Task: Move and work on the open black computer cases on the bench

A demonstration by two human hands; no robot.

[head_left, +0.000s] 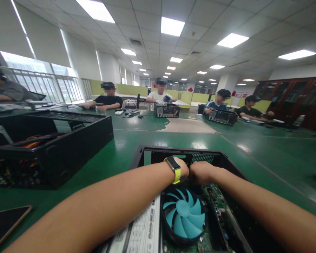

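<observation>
head view: left hand (183, 169), right hand (201, 173) inside computer case (228, 164); grip hidden, cannot tell.

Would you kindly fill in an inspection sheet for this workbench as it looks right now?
Surface: green table, glossy, with a worn bare patch far off.
Job's things: open computer case with a blue fan and a labelled power supply inside.
Clutter: second open case at left; phone near the left edge.
Hands: left hand, wearing a yellow wristband, and right hand meet deep inside the case; grip hidden.
Cables: coloured wires inside the left case.
Surroundings: several seated people working on other cases; ceiling lights, windows.
</observation>
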